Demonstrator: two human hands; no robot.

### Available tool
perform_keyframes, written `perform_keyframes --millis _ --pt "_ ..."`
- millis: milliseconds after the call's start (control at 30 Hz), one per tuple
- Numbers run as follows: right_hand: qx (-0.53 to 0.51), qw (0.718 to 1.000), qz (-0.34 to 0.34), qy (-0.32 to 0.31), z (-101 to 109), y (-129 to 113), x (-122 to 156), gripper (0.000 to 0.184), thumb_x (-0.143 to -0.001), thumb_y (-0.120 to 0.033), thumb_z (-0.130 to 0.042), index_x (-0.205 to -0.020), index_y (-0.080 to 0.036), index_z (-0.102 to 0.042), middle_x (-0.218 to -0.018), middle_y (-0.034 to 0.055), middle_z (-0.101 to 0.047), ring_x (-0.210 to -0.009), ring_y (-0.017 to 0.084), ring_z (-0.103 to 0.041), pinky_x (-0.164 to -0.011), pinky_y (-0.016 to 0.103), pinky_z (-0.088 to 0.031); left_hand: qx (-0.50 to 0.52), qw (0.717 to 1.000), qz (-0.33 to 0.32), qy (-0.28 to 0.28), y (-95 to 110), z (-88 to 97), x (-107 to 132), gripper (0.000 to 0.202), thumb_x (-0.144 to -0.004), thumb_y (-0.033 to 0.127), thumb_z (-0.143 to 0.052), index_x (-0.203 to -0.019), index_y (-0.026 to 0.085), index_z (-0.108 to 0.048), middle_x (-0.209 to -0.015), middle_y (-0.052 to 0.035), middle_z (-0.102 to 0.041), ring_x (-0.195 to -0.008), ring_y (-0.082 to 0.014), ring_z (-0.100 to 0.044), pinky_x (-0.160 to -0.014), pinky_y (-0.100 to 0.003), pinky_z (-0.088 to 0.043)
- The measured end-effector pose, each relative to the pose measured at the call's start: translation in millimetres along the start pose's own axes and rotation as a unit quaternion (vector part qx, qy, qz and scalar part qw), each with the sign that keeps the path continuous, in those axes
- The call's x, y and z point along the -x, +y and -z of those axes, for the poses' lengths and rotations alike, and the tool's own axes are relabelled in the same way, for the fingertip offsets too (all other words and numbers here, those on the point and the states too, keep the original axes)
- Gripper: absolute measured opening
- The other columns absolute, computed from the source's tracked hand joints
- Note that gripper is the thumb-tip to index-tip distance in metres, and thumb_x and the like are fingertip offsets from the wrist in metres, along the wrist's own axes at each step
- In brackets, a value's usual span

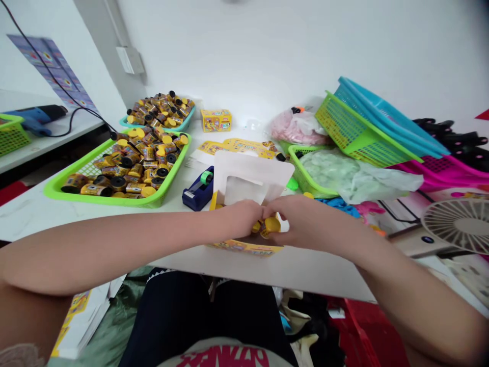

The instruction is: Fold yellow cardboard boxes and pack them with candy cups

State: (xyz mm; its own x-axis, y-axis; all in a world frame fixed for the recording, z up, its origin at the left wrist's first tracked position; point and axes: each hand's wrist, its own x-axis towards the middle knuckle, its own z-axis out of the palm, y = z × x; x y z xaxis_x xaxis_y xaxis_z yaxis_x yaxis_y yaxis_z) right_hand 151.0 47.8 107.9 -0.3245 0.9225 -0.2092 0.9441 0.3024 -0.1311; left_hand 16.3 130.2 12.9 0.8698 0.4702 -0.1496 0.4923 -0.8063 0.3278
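Right in front of me on the table stands a yellow printed cardboard box [244, 247], its white-lined lid [254, 165] raised. Both my hands are over its opening. My right hand [301, 219] is closed, thumb and fingers around a small yellow-capped jar [271, 226]. Beside it, my left hand [244, 219] has its fingers curled down into the box, by another yellow cap [256, 227]; what those fingers grip is hidden. The two hands touch or nearly touch. A dark blue tape dispenser [198, 191] with green tape sits just left of the box.
A green basket [153, 200] on the left holds many similar jars; a blue basket [193, 118] of them stands behind. A closed yellow box [216, 121] and flat cartons [244, 147] lie toward the wall. To the right are stacked baskets [355, 127], plastic bags [336, 173] and a fan [462, 224].
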Motion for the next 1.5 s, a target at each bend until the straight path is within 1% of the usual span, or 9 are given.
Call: perform_keyframes --millis 200,367,633,900,1133,1233,1333,1400,1500 --pt "0.172 0.984 -0.013 -0.032 -20 -15 -23 0.021 -0.074 -0.017 -0.063 -0.091 -0.014 -0.074 -0.092 0.0156 -0.073 -0.096 0.031 -0.065 -0.069 0.035 -0.045 -0.07 0.997 0.024 -0.012 10 32.2 16 0.061 -0.055 0.026 -0.081 -0.114 0.019 -0.064 -0.116 -0.0132 -0.061 -0.1 -0.0334 -0.061 -0.077 -0.039 -0.053" --pt "0.193 0.98 -0.053 -0.011 -36 -20 -26 0.023 -0.079 -0.009 -0.059 -0.098 -0.008 -0.071 -0.107 0.0229 -0.069 -0.109 0.036 -0.058 -0.082 0.042 -0.039 -0.133 0.988 0.073 -0.018 10 60.8 35 0.04 -0.069 0.025 -0.077 -0.108 0.022 -0.066 -0.102 -0.0084 -0.067 -0.098 -0.0286 -0.062 -0.081 -0.036 -0.05" --pt "0.139 0.99 0.02 0.032 -36 -7 -32 0.015 -0.073 -0.026 -0.074 -0.086 -0.021 -0.069 -0.091 0.0075 -0.071 -0.109 0.033 -0.048 -0.084 0.045 -0.027 -0.024 0.98 0.073 0.184 5 78.8 87 0.02 -0.087 0.034 -0.055 -0.101 0.023 -0.065 -0.091 -0.0012 -0.071 -0.084 -0.0206 -0.064 -0.075 -0.032 -0.046" --pt "0.1 0.994 0.049 0.01 -59 -15 -60 0.011 -0.072 -0.024 -0.07 -0.082 -0.02 -0.068 -0.069 0.0063 -0.066 -0.083 0.025 -0.059 -0.083 0.044 -0.03 0.088 0.956 0.115 0.254 -6 70.8 128 0.018 -0.089 0.038 -0.054 -0.094 0.027 -0.069 -0.088 0.0053 -0.072 -0.074 -0.0123 -0.063 -0.063 -0.022 -0.043" --pt "0.005 0.991 0.076 0.112 -36 -3 -47 0.023 -0.082 -0.043 -0.066 -0.074 -0.021 -0.065 -0.069 0.0032 -0.069 -0.071 0.022 -0.065 -0.084 0.043 -0.038 -0.028 0.812 0.341 0.473 -79 129.0 196 0.046 -0.092 0.055 -0.044 -0.118 0.02 -0.059 -0.107 -0.0036 -0.068 -0.088 -0.0169 -0.062 -0.082 -0.031 -0.05" --pt "-0.097 0.931 0.088 0.341 -23 19 -28 0.02 -0.088 -0.04 -0.059 -0.077 -0.024 -0.065 -0.077 0.0041 -0.07 -0.071 0.021 -0.065 -0.07 0.036 -0.045 -0.055 0.866 0.403 0.292 -134 139.8 189 0.082 -0.083 0.07 -0.045 -0.145 0.018 -0.03 -0.14 -0.0112 -0.051 -0.119 -0.0311 -0.053 -0.101 -0.045 -0.043" --pt "-0.207 0.806 0.022 0.554 -31 51 -16 0.012 -0.086 -0.031 -0.062 -0.074 -0.028 -0.062 -0.072 0.0047 -0.067 -0.067 0.022 -0.064 -0.063 0.037 -0.048 -0.058 0.893 0.401 0.194 -178 139.7 152 0.106 -0.068 0.076 -0.059 -0.15 0.019 -0.025 -0.154 -0.0181 -0.033 -0.134 -0.0433 -0.039 -0.109 -0.053 -0.032" --pt "-0.255 0.758 0.005 0.601 -44 72 -16 0.015 -0.079 -0.027 -0.07 -0.067 -0.029 -0.061 -0.064 0.0043 -0.064 -0.061 0.023 -0.062 -0.06 0.039 -0.048 -0.063 0.912 0.37 0.165 -195 140.4 119 0.105 -0.067 0.077 -0.058 -0.151 0.025 -0.021 -0.157 -0.0133 -0.029 -0.138 -0.0399 -0.034 -0.112 -0.048 -0.029" --pt "-0.248 0.756 -0.024 0.605 -62 97 -18 0.023 -0.067 -0.023 -0.079 -0.056 -0.03 -0.06 -0.054 0.0033 -0.061 -0.055 0.024 -0.061 -0.057 0.041 -0.048 -0.082 0.925 0.343 0.143 -210 144.0 74 0.096 -0.074 0.071 -0.055 -0.151 0.026 -0.02 -0.159 -0.0113 -0.026 -0.143 -0.0392 -0.023 -0.115 -0.05 -0.021"
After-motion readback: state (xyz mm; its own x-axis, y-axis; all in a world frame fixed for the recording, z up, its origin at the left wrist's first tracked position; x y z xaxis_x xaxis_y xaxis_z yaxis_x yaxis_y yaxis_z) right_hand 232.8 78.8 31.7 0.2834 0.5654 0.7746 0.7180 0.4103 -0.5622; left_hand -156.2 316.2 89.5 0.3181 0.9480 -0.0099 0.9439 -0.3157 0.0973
